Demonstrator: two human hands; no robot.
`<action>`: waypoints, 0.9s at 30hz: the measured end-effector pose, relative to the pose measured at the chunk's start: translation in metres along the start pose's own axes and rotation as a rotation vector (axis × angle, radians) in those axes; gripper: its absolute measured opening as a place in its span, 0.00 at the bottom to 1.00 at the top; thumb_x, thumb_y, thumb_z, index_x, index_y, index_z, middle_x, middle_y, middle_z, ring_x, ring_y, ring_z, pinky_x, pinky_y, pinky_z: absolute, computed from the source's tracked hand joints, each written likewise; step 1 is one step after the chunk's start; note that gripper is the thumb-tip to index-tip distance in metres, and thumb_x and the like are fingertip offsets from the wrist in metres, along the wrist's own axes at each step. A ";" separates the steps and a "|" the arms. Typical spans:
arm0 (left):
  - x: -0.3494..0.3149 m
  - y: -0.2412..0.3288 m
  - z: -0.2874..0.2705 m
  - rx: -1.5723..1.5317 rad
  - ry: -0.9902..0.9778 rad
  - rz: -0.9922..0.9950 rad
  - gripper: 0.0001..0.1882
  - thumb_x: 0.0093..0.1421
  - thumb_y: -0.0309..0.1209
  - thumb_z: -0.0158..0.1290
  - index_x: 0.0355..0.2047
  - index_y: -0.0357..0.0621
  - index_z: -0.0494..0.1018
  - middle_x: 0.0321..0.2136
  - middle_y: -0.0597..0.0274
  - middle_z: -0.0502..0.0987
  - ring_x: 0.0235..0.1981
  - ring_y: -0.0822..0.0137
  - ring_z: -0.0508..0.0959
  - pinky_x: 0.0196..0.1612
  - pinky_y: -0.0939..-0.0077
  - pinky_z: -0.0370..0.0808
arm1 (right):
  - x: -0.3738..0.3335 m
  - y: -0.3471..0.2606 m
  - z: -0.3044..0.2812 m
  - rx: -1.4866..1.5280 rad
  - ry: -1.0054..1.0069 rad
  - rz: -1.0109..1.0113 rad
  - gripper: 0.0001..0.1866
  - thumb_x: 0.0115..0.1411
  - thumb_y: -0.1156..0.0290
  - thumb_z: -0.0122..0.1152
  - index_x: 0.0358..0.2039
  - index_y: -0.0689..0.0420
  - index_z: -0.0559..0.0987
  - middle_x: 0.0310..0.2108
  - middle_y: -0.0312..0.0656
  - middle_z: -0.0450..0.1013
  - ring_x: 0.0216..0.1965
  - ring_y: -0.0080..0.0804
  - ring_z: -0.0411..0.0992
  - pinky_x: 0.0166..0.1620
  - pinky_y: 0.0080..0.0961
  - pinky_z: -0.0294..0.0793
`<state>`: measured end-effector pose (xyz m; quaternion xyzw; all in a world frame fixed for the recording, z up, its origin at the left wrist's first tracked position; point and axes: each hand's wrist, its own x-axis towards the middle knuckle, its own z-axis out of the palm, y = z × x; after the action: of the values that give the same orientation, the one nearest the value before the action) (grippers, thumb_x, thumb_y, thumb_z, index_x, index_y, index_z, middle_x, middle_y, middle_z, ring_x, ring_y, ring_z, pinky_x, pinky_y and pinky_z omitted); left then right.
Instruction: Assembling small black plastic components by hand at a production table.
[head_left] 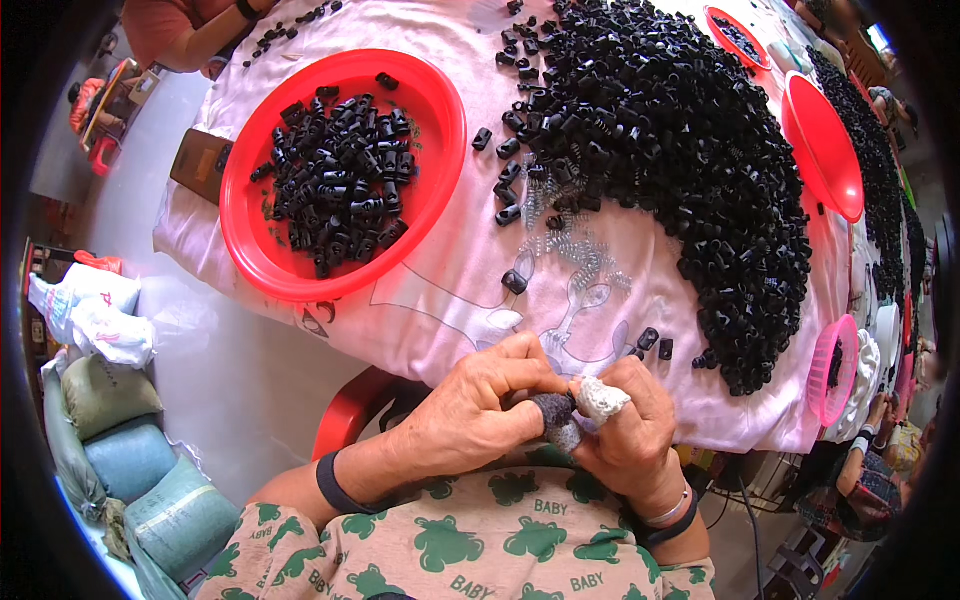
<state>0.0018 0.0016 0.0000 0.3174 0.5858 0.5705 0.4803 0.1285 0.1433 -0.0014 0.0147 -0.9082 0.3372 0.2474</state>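
Noting at lower centre a bare left hand [480, 395] and a bare right hand [640, 420], pinching fingertips together; being unable to tell the contents of the grip, hidden by a white knitted finger cover [603, 399] and a dark grey knitted finger cover [553, 407]. Finding small black plastic barrel-shaped pieces [690, 170] heaping at upper right of centre, and lying inside a round red plastic basin [440, 130] at upper left. Judging these light, stiff, smooth, apt to roll; advising a thumb-and-finger hold around the barrel. Judging thin silvery wire springs [590, 258], centre, flexible and tangle-prone. Recording creased pale pink printed cloth [740, 425] beneath; at lower left, stuffed blue-green fabric sacks [185, 510] beside smooth grey floor [225, 370].
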 end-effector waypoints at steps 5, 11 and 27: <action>-0.001 0.009 -0.001 -0.142 -0.039 -0.031 0.09 0.60 0.29 0.53 0.34 0.34 0.76 0.28 0.66 0.68 0.29 0.76 0.66 0.32 0.82 0.64 | -0.004 -0.006 0.003 0.048 0.099 0.063 0.18 0.39 0.77 0.70 0.31 0.65 0.74 0.23 0.42 0.67 0.21 0.38 0.67 0.23 0.31 0.65; -0.005 0.006 -0.006 -0.468 -0.132 -0.250 0.10 0.63 0.31 0.52 0.35 0.34 0.75 0.30 0.69 0.68 0.21 0.82 0.62 0.24 0.86 0.58 | -0.004 -0.010 0.002 0.041 0.132 0.051 0.21 0.38 0.76 0.72 0.35 0.63 0.76 0.24 0.41 0.69 0.22 0.35 0.68 0.24 0.28 0.67; -0.006 0.008 0.002 -0.663 -0.140 -0.289 0.10 0.58 0.30 0.59 0.35 0.38 0.72 0.34 0.68 0.74 0.36 0.80 0.73 0.40 0.84 0.71 | -0.005 -0.011 0.001 -0.011 0.141 0.014 0.23 0.32 0.78 0.72 0.35 0.60 0.79 0.27 0.39 0.69 0.24 0.32 0.69 0.24 0.25 0.68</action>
<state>0.0046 -0.0019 0.0096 0.0967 0.3735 0.6323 0.6718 0.1350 0.1331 0.0022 -0.0167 -0.8906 0.3339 0.3084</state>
